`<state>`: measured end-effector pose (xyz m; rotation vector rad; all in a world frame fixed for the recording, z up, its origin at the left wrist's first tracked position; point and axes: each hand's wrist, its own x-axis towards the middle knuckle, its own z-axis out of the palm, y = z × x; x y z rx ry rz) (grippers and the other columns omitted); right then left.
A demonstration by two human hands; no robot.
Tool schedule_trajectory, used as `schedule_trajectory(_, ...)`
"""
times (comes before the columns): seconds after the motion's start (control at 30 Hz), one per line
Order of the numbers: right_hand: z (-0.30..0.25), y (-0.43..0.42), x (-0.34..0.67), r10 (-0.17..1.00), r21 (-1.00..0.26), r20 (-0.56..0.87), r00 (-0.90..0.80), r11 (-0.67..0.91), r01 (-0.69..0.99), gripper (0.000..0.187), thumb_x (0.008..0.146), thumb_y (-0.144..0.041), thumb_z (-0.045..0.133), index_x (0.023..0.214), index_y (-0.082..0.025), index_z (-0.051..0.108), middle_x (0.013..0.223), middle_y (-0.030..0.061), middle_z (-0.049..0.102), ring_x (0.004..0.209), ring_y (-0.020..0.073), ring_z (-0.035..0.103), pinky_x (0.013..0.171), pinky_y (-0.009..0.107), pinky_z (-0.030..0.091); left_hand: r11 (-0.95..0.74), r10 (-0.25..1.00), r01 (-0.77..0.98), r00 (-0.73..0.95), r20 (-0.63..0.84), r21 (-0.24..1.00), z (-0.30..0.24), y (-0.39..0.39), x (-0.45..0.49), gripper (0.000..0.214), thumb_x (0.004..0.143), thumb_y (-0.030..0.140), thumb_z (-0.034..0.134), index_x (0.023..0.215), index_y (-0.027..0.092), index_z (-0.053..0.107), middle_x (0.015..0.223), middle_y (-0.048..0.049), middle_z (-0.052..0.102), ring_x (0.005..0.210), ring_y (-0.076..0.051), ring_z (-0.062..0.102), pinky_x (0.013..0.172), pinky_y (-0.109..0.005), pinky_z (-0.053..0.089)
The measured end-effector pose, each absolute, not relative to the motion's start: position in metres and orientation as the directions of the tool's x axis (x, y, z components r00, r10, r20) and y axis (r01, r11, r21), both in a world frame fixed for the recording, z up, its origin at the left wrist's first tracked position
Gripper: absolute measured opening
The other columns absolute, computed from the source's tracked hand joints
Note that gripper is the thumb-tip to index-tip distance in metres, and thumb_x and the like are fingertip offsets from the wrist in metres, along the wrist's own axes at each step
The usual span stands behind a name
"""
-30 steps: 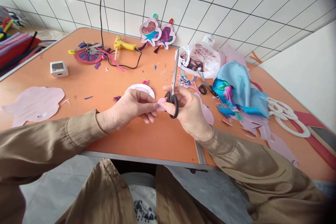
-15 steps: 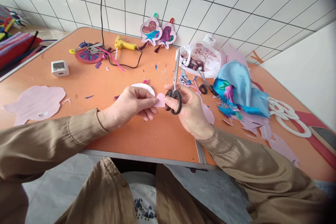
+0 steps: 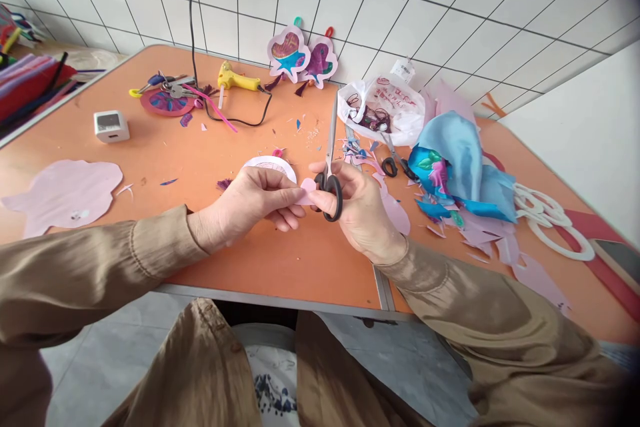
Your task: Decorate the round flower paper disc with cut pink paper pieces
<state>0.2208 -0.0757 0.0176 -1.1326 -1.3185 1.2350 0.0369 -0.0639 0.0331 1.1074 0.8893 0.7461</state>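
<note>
My left hand (image 3: 250, 203) pinches a small pink paper piece (image 3: 307, 188) above the orange table (image 3: 210, 147). My right hand (image 3: 363, 210) grips black-handled scissors (image 3: 330, 173), fingers through the loops, blades closed and pointing up and away. The right thumb also touches the pink piece, so both hands meet at it. A white round disc (image 3: 270, 165) lies on the table just behind my left hand.
A large pink cut-out (image 3: 63, 193) lies at the left. A white cube (image 3: 110, 125), a yellow glue gun (image 3: 235, 80) with its cord, keys, two heart ornaments (image 3: 300, 57), a plastic bag (image 3: 383, 110), second scissors (image 3: 395, 163), blue fabric (image 3: 460, 167), white rings (image 3: 555, 223) and paper scraps crowd the back and right.
The hands and scissors have stayed together with small shifts; the pink piece turned slightly between my fingers. The view drifted a little.
</note>
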Motion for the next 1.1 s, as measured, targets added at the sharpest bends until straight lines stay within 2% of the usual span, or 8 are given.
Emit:
schedule_trajectory(0.17, 0.02, -0.076, 0.221, 0.994, -0.997, 0.072, -0.084, 0.075, 0.029, 0.043, 0.063, -0.034, 0.086, 0.098, -0.022, 0.066, 0.071, -0.0051, 0.061, 0.062, 0.0105, 0.054, 0.057, 0.027, 0.049, 0.311, 0.839, -0.112, 0.498, -0.218, 0.944, 0.033, -0.062, 0.034, 0.043, 0.082, 0.052, 0.076, 0.073, 0.011, 0.071, 0.068, -0.0096, 0.074, 0.051, -0.014, 0.067, 0.048, -0.022, 0.055)
schedule_trajectory(0.3, 0.021, -0.077, 0.22, 0.994, -0.995, 0.086, -0.064, 0.09, 0.052, 0.042, 0.063, -0.033, 0.087, 0.097, -0.022, 0.067, 0.07, -0.0047, 0.061, 0.063, 0.0114, 0.055, 0.056, 0.027, 0.048, 0.267, 0.87, -0.065, 0.444, -0.211, 0.962, 0.035, -0.062, 0.031, 0.049, 0.087, 0.059, 0.065, 0.075, 0.012, 0.069, 0.067, -0.0093, 0.074, 0.05, -0.015, 0.067, 0.046, -0.024, 0.054)
schedule_trajectory(0.4, 0.021, -0.079, 0.219, 0.994, -0.995, 0.081, -0.075, 0.085, 0.053, 0.041, 0.062, -0.031, 0.088, 0.096, -0.022, 0.067, 0.069, -0.0046, 0.062, 0.063, 0.0114, 0.056, 0.055, 0.026, 0.048, 0.136, 0.901, 0.043, 0.409, -0.142, 0.99, 0.039, -0.064, 0.032, 0.043, 0.083, 0.054, 0.072, 0.072, 0.012, 0.069, 0.058, -0.0046, 0.068, 0.047, -0.013, 0.064, 0.045, -0.021, 0.051)
schedule_trajectory(0.5, 0.02, -0.081, 0.22, 0.991, -0.997, 0.06, -0.12, 0.065, 0.038, 0.042, 0.063, -0.031, 0.089, 0.097, -0.022, 0.067, 0.071, -0.0038, 0.064, 0.064, 0.0125, 0.06, 0.058, 0.027, 0.052, 0.037, 0.907, 0.119, 0.413, -0.084, 0.992, 0.041, -0.065, 0.034, 0.031, 0.073, 0.041, 0.084, 0.07, 0.013, 0.07, 0.054, -0.0012, 0.065, 0.046, -0.01, 0.061, 0.046, -0.019, 0.049)
schedule_trajectory(0.67, 0.019, -0.081, 0.219, 0.989, -0.995, 0.083, -0.119, 0.089, 0.054, 0.04, 0.065, -0.033, 0.089, 0.096, -0.022, 0.067, 0.072, -0.0039, 0.063, 0.063, 0.0113, 0.058, 0.058, 0.027, 0.052, 0.077, 0.897, 0.105, 0.427, -0.115, 0.992, 0.04, -0.065, 0.036, 0.019, 0.075, 0.026, 0.08, 0.067, 0.013, 0.069, 0.055, -0.0012, 0.066, 0.045, -0.01, 0.06, 0.044, -0.019, 0.049)
schedule_trajectory(0.77, 0.019, -0.08, 0.219, 0.992, -0.995, 0.093, -0.083, 0.095, 0.011, 0.04, 0.066, -0.033, 0.088, 0.097, -0.021, 0.066, 0.069, -0.0058, 0.061, 0.059, 0.009, 0.056, 0.054, 0.025, 0.049, 0.132, 0.894, 0.019, 0.429, -0.127, 0.991, 0.037, -0.063, 0.034, 0.018, 0.076, 0.025, 0.078, 0.067, 0.013, 0.069, 0.057, -0.0014, 0.067, 0.045, -0.01, 0.062, 0.044, -0.019, 0.05)
schedule_trajectory(0.9, 0.019, -0.078, 0.22, 0.992, -0.997, 0.072, -0.099, 0.069, -0.039, 0.043, 0.068, -0.032, 0.086, 0.102, -0.019, 0.063, 0.071, -0.0059, 0.063, 0.059, 0.0111, 0.065, 0.057, 0.026, 0.052, 0.187, 0.904, -0.09, 0.405, -0.136, 0.978, 0.031, -0.061, 0.031, 0.019, 0.075, 0.029, 0.08, 0.07, 0.014, 0.069, 0.064, -0.0022, 0.071, 0.047, -0.009, 0.062, 0.043, -0.018, 0.048)
schedule_trajectory(1.1, 0.018, -0.077, 0.222, 0.987, -0.998, 0.054, -0.151, 0.055, 0.005, 0.045, 0.066, -0.029, 0.087, 0.1, -0.019, 0.06, 0.075, -0.0031, 0.068, 0.06, 0.0138, 0.069, 0.057, 0.027, 0.053, 0.159, 0.918, -0.12, 0.383, -0.102, 0.98, 0.029, -0.06, 0.029, 0.023, 0.077, 0.032, 0.079, 0.069, 0.014, 0.07, 0.059, -0.0016, 0.069, 0.048, -0.008, 0.061, 0.045, -0.016, 0.045)
